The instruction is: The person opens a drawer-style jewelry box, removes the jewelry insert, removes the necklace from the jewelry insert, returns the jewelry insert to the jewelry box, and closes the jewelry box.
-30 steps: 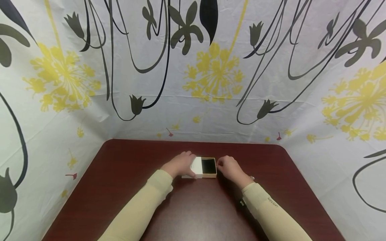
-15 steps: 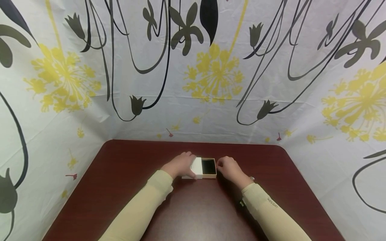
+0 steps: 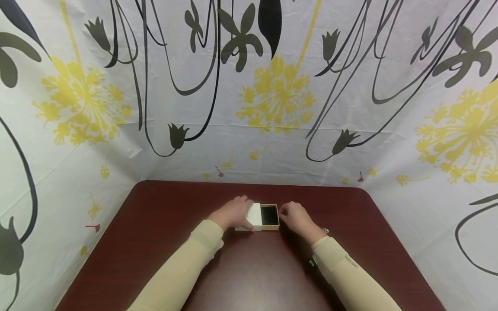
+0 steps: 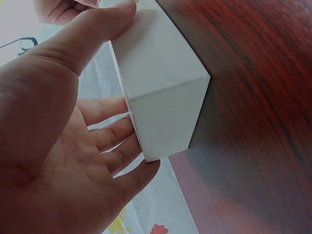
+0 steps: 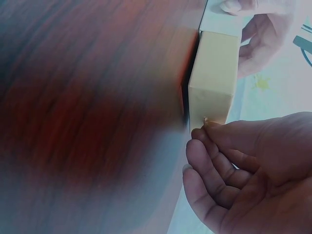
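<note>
A white box sleeve [image 3: 254, 215] lies on the table with a tan drawer [image 3: 270, 228] partly slid out on its right. The drawer's inside looks dark, and nothing can be made out in it. My left hand [image 3: 233, 212] grips the sleeve, the thumb on its near side and the fingers along the far side, as the left wrist view shows on the white sleeve [image 4: 161, 53]. At the drawer's end my right hand [image 3: 298, 218] pinches a tiny pull tab [image 5: 205, 120], mostly hidden by the thumb and forefinger. Its other fingers are loosely curled.
The dark red wooden table [image 3: 241, 268] has rounded far corners. A white cloth [image 3: 280, 164] with yellow and grey flowers hangs behind it and at both sides. A bracelet [image 3: 325, 230] shows at the right wrist.
</note>
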`<state>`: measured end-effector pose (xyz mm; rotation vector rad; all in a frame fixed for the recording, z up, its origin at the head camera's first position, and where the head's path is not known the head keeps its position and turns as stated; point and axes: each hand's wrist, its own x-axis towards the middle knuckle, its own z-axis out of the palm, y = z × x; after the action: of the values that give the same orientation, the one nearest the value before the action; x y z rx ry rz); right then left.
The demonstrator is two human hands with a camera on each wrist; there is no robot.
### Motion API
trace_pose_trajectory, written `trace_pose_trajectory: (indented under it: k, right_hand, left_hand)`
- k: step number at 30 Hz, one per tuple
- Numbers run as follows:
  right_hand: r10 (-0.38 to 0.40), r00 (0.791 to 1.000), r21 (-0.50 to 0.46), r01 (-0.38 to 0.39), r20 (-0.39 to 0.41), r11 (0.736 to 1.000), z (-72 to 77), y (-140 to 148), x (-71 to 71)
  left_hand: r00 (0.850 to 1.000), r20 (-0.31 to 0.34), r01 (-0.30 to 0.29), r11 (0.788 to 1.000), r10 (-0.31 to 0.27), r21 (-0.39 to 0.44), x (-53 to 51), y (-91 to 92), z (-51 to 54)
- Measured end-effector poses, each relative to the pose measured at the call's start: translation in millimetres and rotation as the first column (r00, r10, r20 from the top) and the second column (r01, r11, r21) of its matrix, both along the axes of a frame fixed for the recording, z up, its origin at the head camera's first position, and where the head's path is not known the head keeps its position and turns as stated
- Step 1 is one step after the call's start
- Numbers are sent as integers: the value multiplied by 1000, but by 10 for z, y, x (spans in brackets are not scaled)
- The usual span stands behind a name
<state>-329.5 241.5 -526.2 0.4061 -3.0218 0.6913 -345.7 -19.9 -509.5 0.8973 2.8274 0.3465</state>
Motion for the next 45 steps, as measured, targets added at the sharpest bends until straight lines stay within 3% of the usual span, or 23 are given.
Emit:
trace_pose_trajectory:
  k: [11, 45]
  right_hand:
    - [18, 999, 3, -18, -31, 1000, -1, -5, 0]
    - [4, 1000, 12, -4, -20, 1000, -11, -59, -15]
  left_hand:
    - [1000, -18, 6, 1000, -6, -11, -11, 6, -4]
    - [1000, -16, 6, 1000, -6, 5, 5, 0, 10]
